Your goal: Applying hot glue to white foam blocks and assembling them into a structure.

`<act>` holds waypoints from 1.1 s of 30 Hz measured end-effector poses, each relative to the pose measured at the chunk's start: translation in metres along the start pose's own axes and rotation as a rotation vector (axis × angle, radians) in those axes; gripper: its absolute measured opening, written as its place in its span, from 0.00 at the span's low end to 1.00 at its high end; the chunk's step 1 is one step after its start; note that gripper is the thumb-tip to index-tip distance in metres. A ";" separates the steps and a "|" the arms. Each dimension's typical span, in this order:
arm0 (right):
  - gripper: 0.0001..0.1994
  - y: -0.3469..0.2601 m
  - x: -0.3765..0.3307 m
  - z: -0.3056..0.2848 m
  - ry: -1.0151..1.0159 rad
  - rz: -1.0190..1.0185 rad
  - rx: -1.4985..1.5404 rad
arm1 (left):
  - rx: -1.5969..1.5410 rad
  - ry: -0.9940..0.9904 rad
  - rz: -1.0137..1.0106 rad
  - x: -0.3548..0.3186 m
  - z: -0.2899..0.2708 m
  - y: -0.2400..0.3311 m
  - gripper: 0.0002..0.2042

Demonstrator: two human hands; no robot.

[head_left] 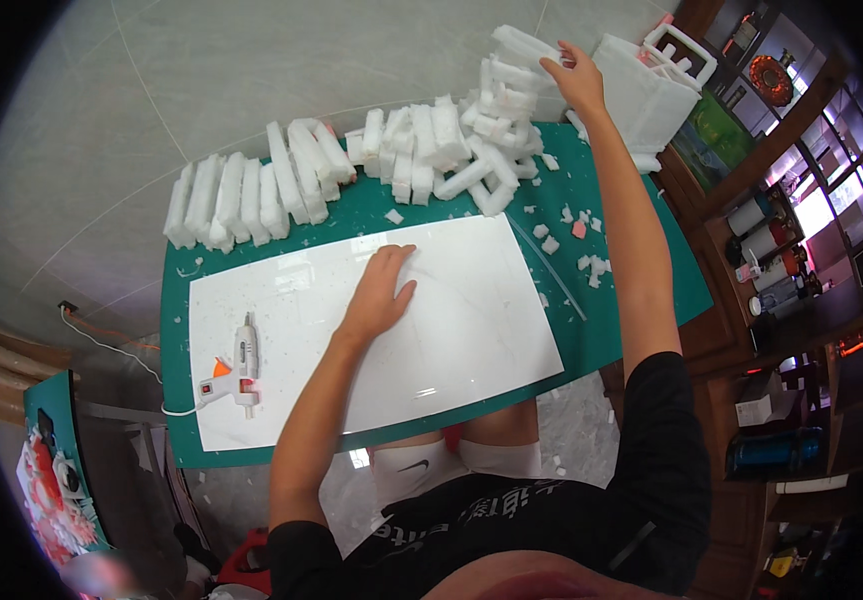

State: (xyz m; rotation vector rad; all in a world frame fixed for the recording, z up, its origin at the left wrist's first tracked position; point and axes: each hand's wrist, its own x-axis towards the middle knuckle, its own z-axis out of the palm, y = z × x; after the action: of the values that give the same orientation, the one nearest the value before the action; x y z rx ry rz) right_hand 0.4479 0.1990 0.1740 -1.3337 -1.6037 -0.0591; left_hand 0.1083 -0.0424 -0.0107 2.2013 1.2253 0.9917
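While the right hand reaches to the far right of the table, its thumb and fingertips sit at the near end of a white foam strip; cannot tell whether they are closed on it or merely touching. Strip blocky, matt, rough-edged, lying at the top of an untidy foam stack at the table's far edge. Left hand laid palm down on a white board, thumb apart from the fingers, nothing gripped. Board glossy, flecked with small bits, reflecting light.

More foam strips in a leaning row along the far edge, left of the stack. Boxy foam structure with a handle-like loop, just right of the right hand. White glue gun, orange trigger, on the board's left part, nozzle away from the person. Clear stick beside the board's right edge; foam crumbs near it.

Tabletop dark green. Beyond, a grey tiled wall. Dark wooden shelves at right, crowded. Second green-topped table at left, bearing pink and white pieces.
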 end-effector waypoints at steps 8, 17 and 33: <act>0.33 0.019 -0.002 0.016 -0.019 -0.079 -0.122 | 0.024 0.010 0.034 0.001 0.000 -0.001 0.23; 0.35 0.024 -0.025 -0.008 -0.069 -0.088 0.047 | -0.013 0.006 0.044 0.000 0.000 -0.001 0.22; 0.12 0.015 -0.262 -0.131 -0.240 0.174 -0.059 | 0.049 0.005 0.070 0.001 0.000 -0.003 0.19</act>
State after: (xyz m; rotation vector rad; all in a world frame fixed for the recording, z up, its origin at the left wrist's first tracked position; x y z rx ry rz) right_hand 0.5125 -0.0586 0.0485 -1.5683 -1.6872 0.1660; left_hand 0.1066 -0.0397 -0.0123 2.2951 1.1938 1.0057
